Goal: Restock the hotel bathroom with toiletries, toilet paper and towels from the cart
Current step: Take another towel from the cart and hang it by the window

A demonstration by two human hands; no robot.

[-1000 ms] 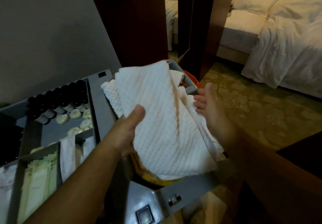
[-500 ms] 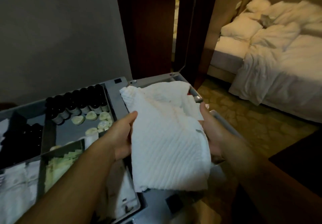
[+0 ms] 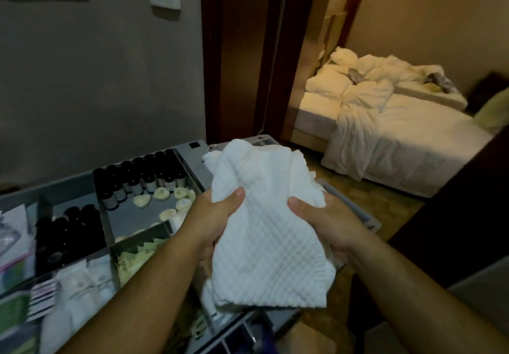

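A white quilted towel (image 3: 264,232) hangs bunched between both my hands above the right end of the grey cart (image 3: 190,158). My left hand (image 3: 212,216) grips its left edge with the thumb on top. On its right edge, my right hand (image 3: 327,218) holds it the same way. The cart's tray holds rows of small dark bottles (image 3: 143,177), round pale soaps (image 3: 165,196) and white and green sachets (image 3: 132,260) in separate compartments. The towel hides the cart's right compartment.
A grey wall (image 3: 96,78) stands behind the cart. A dark wooden door frame (image 3: 234,50) opens to a bedroom with an unmade white bed (image 3: 385,128) and patterned carpet (image 3: 371,205). Dark furniture (image 3: 454,216) rises at the right.
My right hand has closed on the towel, which is now gathered into a smaller bundle between both hands. My view has tilted up, so more of the wall and bedroom shows.
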